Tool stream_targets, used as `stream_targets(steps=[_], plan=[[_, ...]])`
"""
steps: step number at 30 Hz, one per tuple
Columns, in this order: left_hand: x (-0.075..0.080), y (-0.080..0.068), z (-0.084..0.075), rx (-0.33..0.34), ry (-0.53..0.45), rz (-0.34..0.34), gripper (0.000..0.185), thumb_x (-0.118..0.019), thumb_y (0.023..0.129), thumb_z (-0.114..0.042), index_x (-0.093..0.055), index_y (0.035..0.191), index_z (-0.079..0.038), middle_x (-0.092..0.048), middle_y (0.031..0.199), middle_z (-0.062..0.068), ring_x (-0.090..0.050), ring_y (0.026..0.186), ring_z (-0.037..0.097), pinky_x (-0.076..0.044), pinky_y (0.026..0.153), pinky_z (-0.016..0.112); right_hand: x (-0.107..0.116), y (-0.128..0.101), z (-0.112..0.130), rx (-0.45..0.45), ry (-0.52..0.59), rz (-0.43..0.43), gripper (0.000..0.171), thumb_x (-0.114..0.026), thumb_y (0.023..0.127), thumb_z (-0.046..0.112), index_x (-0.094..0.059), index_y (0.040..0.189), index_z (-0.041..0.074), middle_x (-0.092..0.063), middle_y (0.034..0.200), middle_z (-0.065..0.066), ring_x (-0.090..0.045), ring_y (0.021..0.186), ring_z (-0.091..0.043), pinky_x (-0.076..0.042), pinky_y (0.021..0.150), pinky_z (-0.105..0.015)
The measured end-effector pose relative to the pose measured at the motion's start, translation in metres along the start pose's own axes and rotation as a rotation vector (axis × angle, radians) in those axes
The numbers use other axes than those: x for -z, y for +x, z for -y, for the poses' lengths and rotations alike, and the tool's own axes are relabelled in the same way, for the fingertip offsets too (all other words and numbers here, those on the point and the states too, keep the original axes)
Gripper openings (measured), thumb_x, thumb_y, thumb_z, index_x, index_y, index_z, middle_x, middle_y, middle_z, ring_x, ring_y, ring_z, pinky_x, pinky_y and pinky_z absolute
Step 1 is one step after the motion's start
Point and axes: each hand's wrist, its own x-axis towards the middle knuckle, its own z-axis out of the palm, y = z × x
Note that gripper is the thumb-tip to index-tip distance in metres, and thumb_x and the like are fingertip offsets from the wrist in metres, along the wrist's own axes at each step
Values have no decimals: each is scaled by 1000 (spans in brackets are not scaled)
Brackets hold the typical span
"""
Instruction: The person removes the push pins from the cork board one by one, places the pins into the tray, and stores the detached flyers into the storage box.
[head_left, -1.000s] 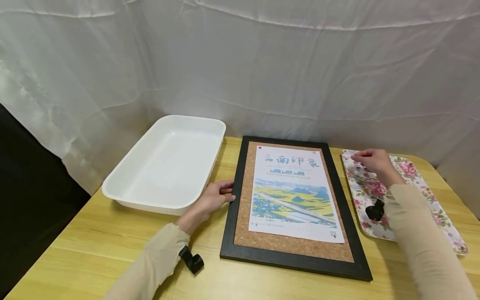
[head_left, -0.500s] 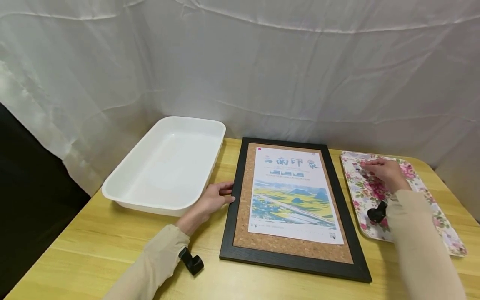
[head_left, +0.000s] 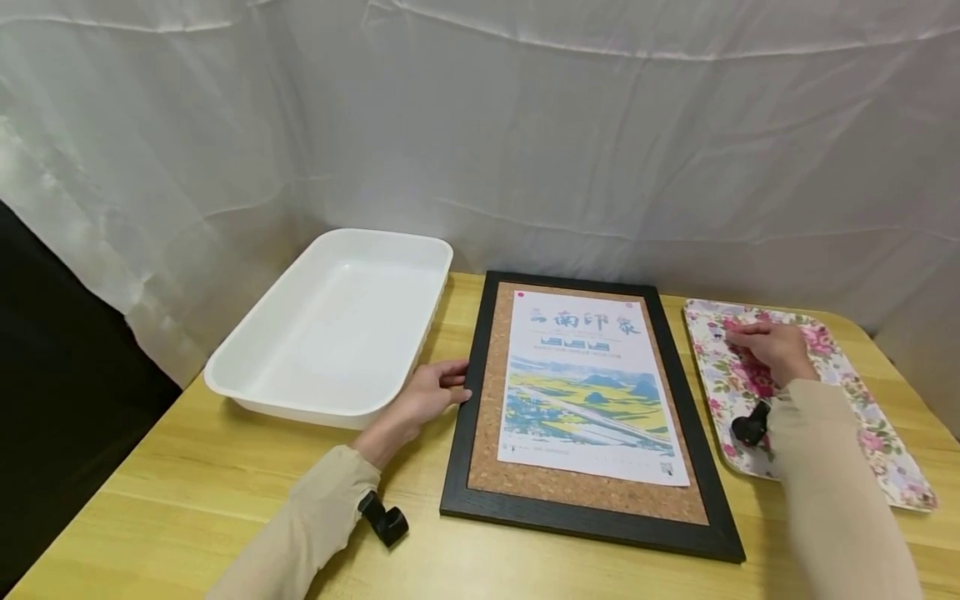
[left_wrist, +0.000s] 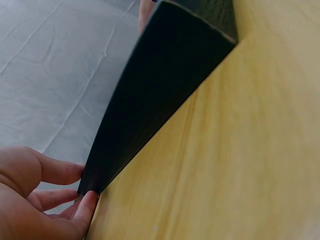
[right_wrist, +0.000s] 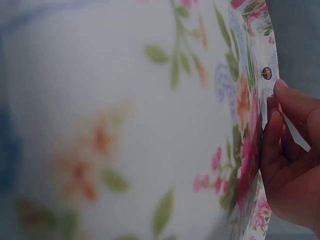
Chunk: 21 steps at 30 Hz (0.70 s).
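A cork board [head_left: 585,496] in a black frame lies on the table with a printed landscape poster [head_left: 592,387] on it. A red pushpin [head_left: 521,294] marks the poster's top left corner. The left hand [head_left: 423,400] rests its fingertips on the frame's left side; the left wrist view shows them along the black frame edge [left_wrist: 145,100]. Over the floral tray [head_left: 817,337] is the right hand [head_left: 776,348], fingers bent and tips low at its surface. A dark-topped thumbtack [right_wrist: 267,73] sits just beyond those fingertips. I cannot tell whether they hold another small thing.
A deep white plastic tray [head_left: 330,333] stands at the left, its right side close to the left forearm. Pale curtain fabric [head_left: 525,150] hangs behind the wooden table [head_left: 150,500]. Each sleeve carries a black wrist camera, such as the left camera [head_left: 386,521].
The right hand has moved slightly right and nearer, and down toward the floral tray, uncovering a small pale thing by its fingertips. The left hand keeps its place on the frame.
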Motion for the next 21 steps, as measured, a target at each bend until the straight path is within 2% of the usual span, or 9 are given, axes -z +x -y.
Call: stream_targets(steps=[9, 12, 16, 21], plan=[[0, -1, -2, -6, -17, 4, 54, -62, 90, 4, -46, 142, 2, -58, 127, 18, -53, 119, 31, -48, 94, 38, -1, 0, -2, 24, -69, -14, 9, -69, 91, 21, -73, 82, 18, -62, 66, 10, -54, 58, -7, -49, 53, -28], [1, -1, -3, -4, -16, 2, 54, -63, 90, 4, -46, 142, 2, -58, 126, 18, -53, 119, 30, -48, 93, 38, -1, 1, -2, 20, -92, -24, 11, -70, 90, 22, -72, 80, 19, -62, 66, 9, -54, 58, -8, -49, 52, -29], [1, -1, -3, -5, -12, 1, 54, -63, 90, 4, -46, 141, 2, -58, 126, 18, -53, 118, 30, -48, 93, 38, 0, 3, -3, 4, -104, -31, 17, -71, 89, 24, -68, 72, 27, -62, 66, 8, -55, 58, -9, -49, 53, -30], [1, 0, -1, -5, -8, 2, 53, -63, 90, 4, -46, 141, 2, -58, 127, 19, -53, 119, 31, -48, 94, 38, 0, 5, -3, -14, -109, -41, 12, -71, 87, 24, -68, 76, 24, -61, 66, 8, -54, 59, -9, -49, 54, -30]])
